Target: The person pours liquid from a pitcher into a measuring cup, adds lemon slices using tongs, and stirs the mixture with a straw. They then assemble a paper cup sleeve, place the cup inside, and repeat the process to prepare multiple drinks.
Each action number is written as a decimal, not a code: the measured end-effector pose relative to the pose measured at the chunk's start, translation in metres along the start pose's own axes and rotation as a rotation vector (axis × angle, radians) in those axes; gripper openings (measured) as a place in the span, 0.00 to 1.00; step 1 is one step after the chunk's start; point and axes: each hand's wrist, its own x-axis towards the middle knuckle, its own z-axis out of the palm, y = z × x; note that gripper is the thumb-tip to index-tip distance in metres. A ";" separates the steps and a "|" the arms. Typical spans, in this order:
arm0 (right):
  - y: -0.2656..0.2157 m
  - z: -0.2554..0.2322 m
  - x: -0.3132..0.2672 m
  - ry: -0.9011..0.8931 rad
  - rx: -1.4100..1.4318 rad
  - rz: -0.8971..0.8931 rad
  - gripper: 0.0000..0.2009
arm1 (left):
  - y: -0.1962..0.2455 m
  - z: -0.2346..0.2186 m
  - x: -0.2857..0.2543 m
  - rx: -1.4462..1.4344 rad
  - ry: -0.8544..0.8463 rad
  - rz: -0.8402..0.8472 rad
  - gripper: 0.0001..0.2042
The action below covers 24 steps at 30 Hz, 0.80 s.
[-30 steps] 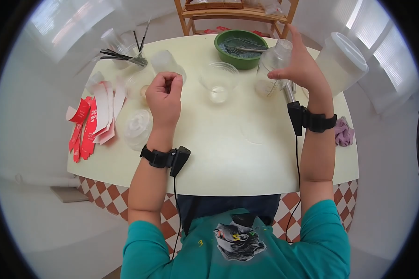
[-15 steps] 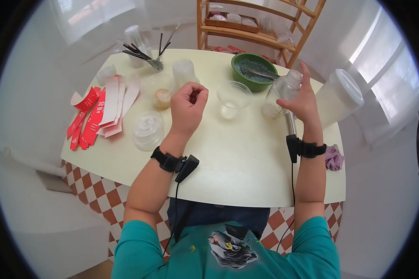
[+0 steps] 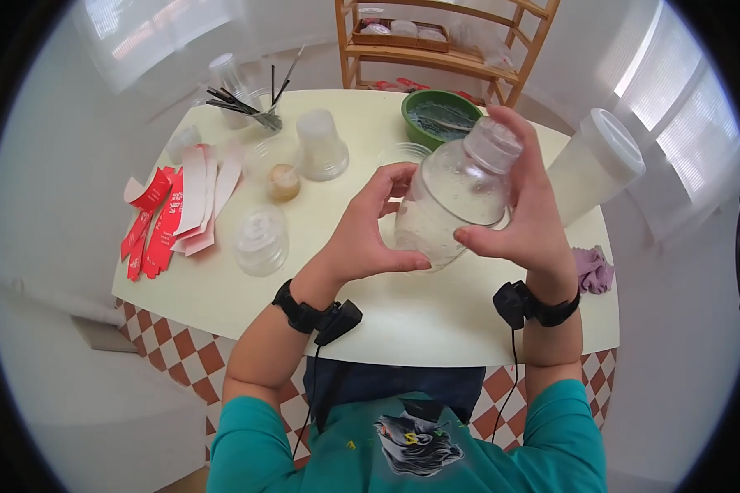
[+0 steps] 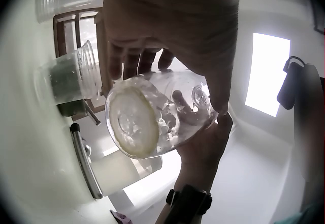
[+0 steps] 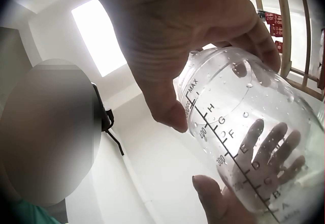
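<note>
A clear shaker [image 3: 456, 197] with a rounded cap is tilted over the table between my two hands, its capped end up and to the right. My right hand [image 3: 524, 201] grips its upper part, thumb on the near side and fingers round the back. Lower down, my left hand [image 3: 370, 226] holds its body, fingers spread on the far side and thumb on the near side. Black measuring marks and water drops show on its wall [image 5: 238, 155] in the right wrist view. The left wrist view shows pale contents [image 4: 133, 122] at its base.
A green bowl [image 3: 419, 131] and a clear cup [image 3: 403, 153] stand behind the shaker. A white lidded jug [image 3: 596, 160] is at the right, with a purple cloth [image 3: 592, 269] nearby. At left lie red and white paper strips [image 3: 163, 222], a clear dome lid [image 3: 261, 240] and stacked cups [image 3: 321, 144].
My right hand has taken hold of the shaker and lifted it from the table's right toward the middle. My left hand has moved right, unfolded from a curl and closed round its lower body.
</note>
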 end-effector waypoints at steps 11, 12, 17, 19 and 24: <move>0.001 0.035 -0.005 0.003 0.076 0.052 0.59 | 0.008 0.002 -0.002 0.045 0.054 -0.041 0.43; 0.003 0.035 -0.005 0.005 0.042 0.024 0.59 | 0.007 0.002 -0.002 0.048 0.052 -0.041 0.43; 0.008 0.036 -0.005 0.026 0.044 -0.018 0.56 | 0.009 0.002 -0.002 0.017 0.046 -0.063 0.43; 0.009 0.036 -0.005 0.048 0.053 -0.038 0.54 | 0.008 0.000 -0.001 -0.046 0.011 -0.059 0.44; 0.014 0.031 -0.003 0.006 0.179 -0.081 0.53 | 0.013 -0.001 -0.001 -0.185 -0.006 -0.093 0.45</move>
